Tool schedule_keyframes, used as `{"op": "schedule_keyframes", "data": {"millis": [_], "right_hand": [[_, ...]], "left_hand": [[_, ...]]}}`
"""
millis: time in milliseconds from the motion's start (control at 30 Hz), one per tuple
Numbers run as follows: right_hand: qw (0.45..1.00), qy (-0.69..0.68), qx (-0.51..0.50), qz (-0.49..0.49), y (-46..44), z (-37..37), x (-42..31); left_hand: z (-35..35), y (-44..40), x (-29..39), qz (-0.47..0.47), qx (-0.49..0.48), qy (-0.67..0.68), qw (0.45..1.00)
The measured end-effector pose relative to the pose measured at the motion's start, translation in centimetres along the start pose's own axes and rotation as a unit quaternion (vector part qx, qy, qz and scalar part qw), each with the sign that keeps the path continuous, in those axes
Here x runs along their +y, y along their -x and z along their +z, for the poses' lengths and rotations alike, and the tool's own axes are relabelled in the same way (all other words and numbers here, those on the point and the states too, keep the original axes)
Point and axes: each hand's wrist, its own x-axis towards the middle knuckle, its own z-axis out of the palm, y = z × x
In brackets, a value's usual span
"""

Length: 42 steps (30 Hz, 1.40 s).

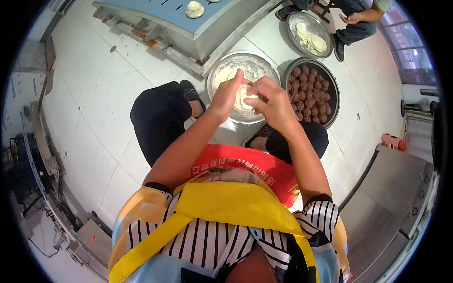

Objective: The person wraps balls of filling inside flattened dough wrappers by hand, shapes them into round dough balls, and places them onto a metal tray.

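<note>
Over a floured metal basin (pixel 266 63), a round piece of pale dough (pixel 241 99) rests in my left hand (pixel 228 96), whose fingers curl behind it with the thumb raised. My right hand (pixel 272 101) pinches the near side of the dough with thumb and fingers. Whether there is filling inside the dough is hidden by my fingers. More pale dough (pixel 222 78) lies in the basin behind my left hand. Just right of my right hand stands a dark round pan (pixel 336 101) with many brown filling balls (pixel 309 92) in it.
Farther back, another metal basin (pixel 293 40) holds flat dough rounds (pixel 317 43), beside a seated person's legs and hand (pixel 350 19). A metal machine with a blue top (pixel 174 14) carries dough pieces (pixel 194 9). A steel cabinet (pixel 391 184) stands at right.
</note>
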Motion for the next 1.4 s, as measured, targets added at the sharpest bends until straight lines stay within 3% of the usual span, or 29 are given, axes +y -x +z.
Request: {"op": "schedule_keyframes", "data": {"millis": [100,200,300,367,400,500,633,667,767,800,833,900,1000,1033,1100,1200,1333,1400], "right_hand": [[0.998,0.020,-0.001,-0.052,0.3,0.3,-0.2],[0.977,0.098,0.016,-0.191,-0.2,0.7,0.6],[0.991,0.088,-0.019,-0.097,0.0,1.3,0.7],[0.999,0.016,0.047,0.020,-0.6,1.6,1.2],[0.993,-0.019,0.081,0.080,-0.7,1.5,1.2],[0.997,0.027,0.028,-0.060,-1.1,0.4,0.0],[0.993,0.058,0.065,-0.083,-1.2,0.8,0.7],[0.991,0.049,0.102,-0.074,-1.3,0.7,0.7],[0.992,-0.056,0.109,0.024,-1.5,0.8,1.7],[0.996,0.026,0.081,-0.014,-1.7,1.1,0.5],[0.993,0.069,0.061,-0.072,-1.8,1.2,0.4],[0.997,0.031,0.053,-0.042,-1.2,0.2,-2.0],[0.987,0.100,0.119,-0.043,-0.7,-0.3,-1.7],[0.987,0.112,0.099,-0.061,-0.6,0.1,-0.9],[0.984,0.139,0.063,-0.092,-0.5,1.8,0.5],[0.990,0.062,0.124,-0.017,-0.1,2.7,-0.1],[0.984,-0.036,0.169,0.053,-0.3,2.9,0.0],[0.986,-0.085,0.134,0.056,-0.7,2.6,0.3]], "left_hand": [[-0.7,-0.3,0.3,-0.058,-0.025,-0.044,0.997],[-1.1,-0.3,1.5,-0.123,-0.069,-0.073,0.987],[-1.0,-0.1,3.6,-0.201,-0.101,-0.108,0.968],[-1.9,-0.2,4.2,-0.225,-0.138,-0.085,0.961],[-2.1,0.4,4.0,-0.175,-0.146,-0.007,0.974],[-1.5,1.5,2.7,-0.094,-0.112,-0.001,0.989],[-1.0,1.8,2.9,-0.093,-0.038,-0.052,0.994],[-1.4,1.9,2.9,-0.092,-0.064,-0.020,0.994],[-0.7,1.7,1.7,-0.064,-0.023,-0.004,0.998],[-0.3,1.6,1.1,-0.046,-0.012,-0.006,0.999],[-0.3,1.5,0.9,-0.064,-0.019,0.050,0.997],[-0.6,1.3,0.9,-0.102,-0.032,0.159,0.982],[-0.9,1.6,1.5,-0.133,-0.046,0.234,0.962],[-0.8,1.5,1.7,-0.140,-0.053,0.260,0.954],[0.0,1.9,2.4,-0.130,-0.069,0.174,0.974],[1.3,3.0,3.6,-0.139,-0.068,0.070,0.986],[1.6,2.0,2.6,-0.126,-0.041,0.053,0.990],[2.0,1.7,2.5,-0.088,-0.027,0.079,0.993]]}}
